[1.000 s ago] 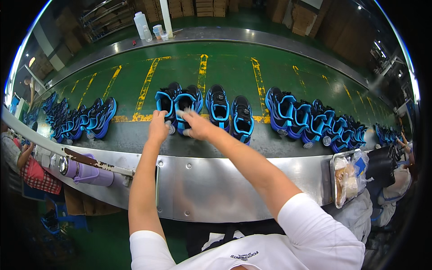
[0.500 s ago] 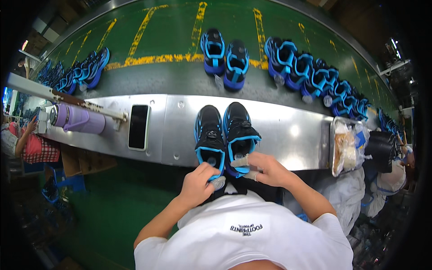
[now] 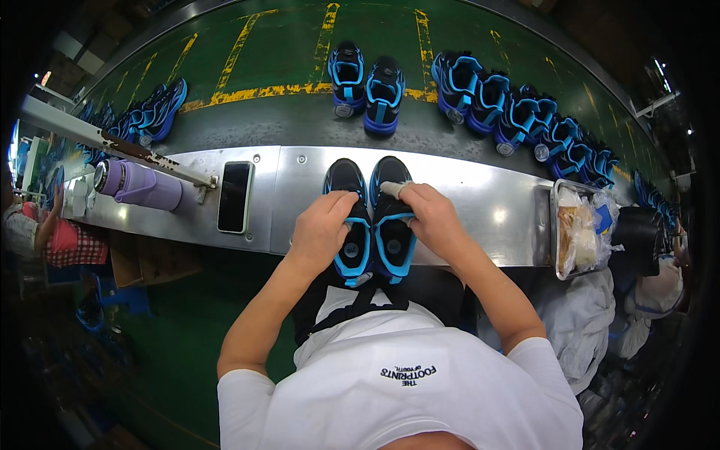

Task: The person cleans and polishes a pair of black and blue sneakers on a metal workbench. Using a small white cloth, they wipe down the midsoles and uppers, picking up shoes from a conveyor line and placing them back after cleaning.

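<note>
The left hand (image 3: 321,229) lies curled over the left shoe (image 3: 351,225); the right hand (image 3: 431,217) presses a white cloth (image 3: 395,188) on the right shoe (image 3: 391,225), fingers bent.

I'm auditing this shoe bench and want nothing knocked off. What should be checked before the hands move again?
1. Left hand on the left shoe: ok.
2. Right hand on the right shoe, with a pale cloth under its fingers: ok.
3. Both shoes fully on the metal shelf: not ok, heels overhang the near edge.
4. Phone apart from the shoes: ok.
5. Purple bottle secured against rolling: cannot tell.
</note>
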Available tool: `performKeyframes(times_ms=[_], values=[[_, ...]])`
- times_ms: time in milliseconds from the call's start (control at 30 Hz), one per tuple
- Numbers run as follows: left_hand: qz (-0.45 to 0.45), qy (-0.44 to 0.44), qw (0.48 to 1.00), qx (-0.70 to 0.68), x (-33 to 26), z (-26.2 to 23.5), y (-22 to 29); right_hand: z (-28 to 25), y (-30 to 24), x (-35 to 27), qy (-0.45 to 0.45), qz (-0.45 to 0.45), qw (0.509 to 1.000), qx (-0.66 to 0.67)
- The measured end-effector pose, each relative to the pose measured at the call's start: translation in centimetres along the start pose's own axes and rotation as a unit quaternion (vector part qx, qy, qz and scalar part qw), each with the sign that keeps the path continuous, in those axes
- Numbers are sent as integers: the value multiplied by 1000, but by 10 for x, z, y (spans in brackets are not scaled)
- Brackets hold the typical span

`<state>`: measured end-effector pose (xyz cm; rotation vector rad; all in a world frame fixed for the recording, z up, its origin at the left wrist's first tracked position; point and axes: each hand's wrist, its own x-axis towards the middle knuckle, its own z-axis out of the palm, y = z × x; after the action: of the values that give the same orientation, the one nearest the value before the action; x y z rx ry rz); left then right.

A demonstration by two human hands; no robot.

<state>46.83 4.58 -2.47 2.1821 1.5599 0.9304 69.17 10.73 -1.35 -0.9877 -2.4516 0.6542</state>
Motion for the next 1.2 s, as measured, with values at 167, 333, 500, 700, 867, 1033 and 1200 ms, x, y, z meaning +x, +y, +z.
performKeyframes(times_ms=[167, 333, 500, 700, 867, 1033, 1200], values=[[-145, -3, 989, -33, -3, 17, 7, 8, 10, 5, 24, 80, 993, 82], [-137, -45, 987, -66, -2, 18, 11, -10, 3, 8, -26, 106, 989, 104], [-116, -75, 990, -34, -10, 33, 8, -3, 20, -15, -36, 9, 999, 32], [-85, -67, 992, 69, -14, 66, 20, -2, 22, -25, -67, 25, 994, -82], [-108, -82, 989, 53, -7, 72, 36, -4, 40, -23, -78, 62, 995, -22], [-167, -65, 978, 109, -1, 103, 61, -2, 32, -30, -47, 127, 991, -15], [-190, -9, 971, 143, 0, 117, 63, 4, 39, -50, 13, 87, 996, -26]])
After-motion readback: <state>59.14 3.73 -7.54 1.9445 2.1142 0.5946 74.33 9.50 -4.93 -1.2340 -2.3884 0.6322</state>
